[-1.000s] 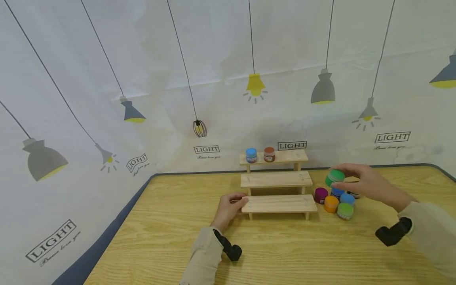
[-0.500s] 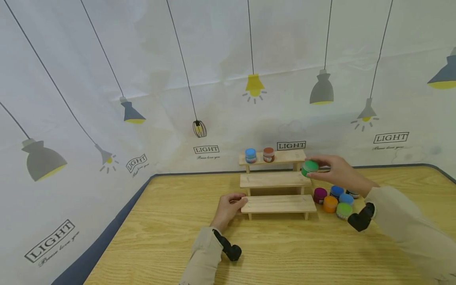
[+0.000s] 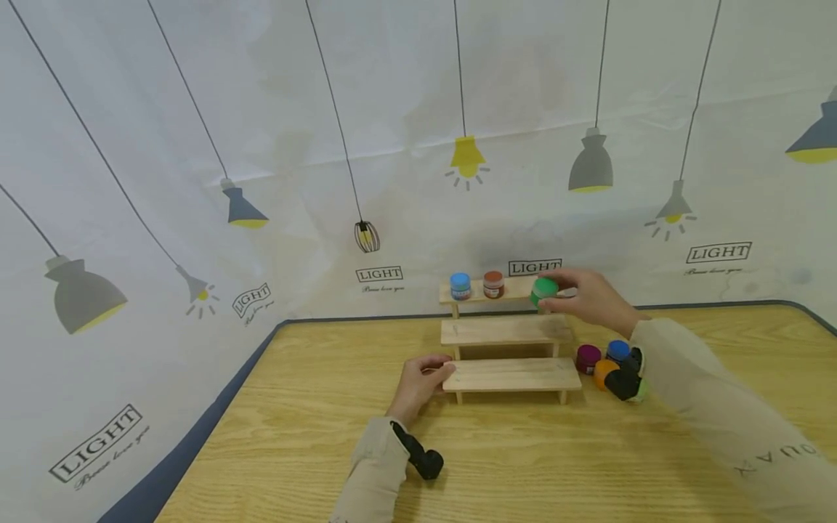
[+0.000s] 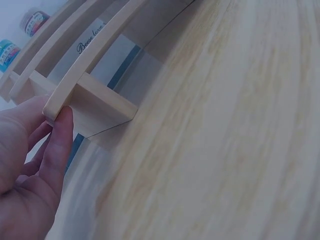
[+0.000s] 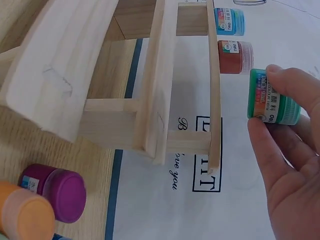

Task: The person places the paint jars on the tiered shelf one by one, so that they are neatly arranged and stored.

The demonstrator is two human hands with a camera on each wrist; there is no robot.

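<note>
My right hand point(image 3: 591, 299) pinches a green paint jar point(image 3: 544, 290) between thumb and fingers. In the right wrist view the green jar point(image 5: 272, 97) is apart from the top step, with a gap between its base and the board. A light blue jar point(image 3: 461, 285) and a brown-red jar point(image 3: 493, 284) stand on that top step, left of it. With thumb and fingers my left hand point(image 3: 418, 385) grips the left end of the bottom step of the wooden three-step rack point(image 3: 513, 374). The left wrist view shows the fingertips around that board end point(image 4: 65, 95).
Right of the rack, a purple jar point(image 3: 588, 358), an orange jar point(image 3: 604, 373) and a blue jar point(image 3: 617, 351) stand on the wooden table point(image 3: 294, 436). The right wrist's black camera mount point(image 3: 626, 378) partly hides others there. A printed cloth wall point(image 3: 412, 211) rises behind the rack.
My right hand has carried the green jar leftward and up, from above the jar cluster to near the right part of the top step. The left hand keeps its grip on the rack.
</note>
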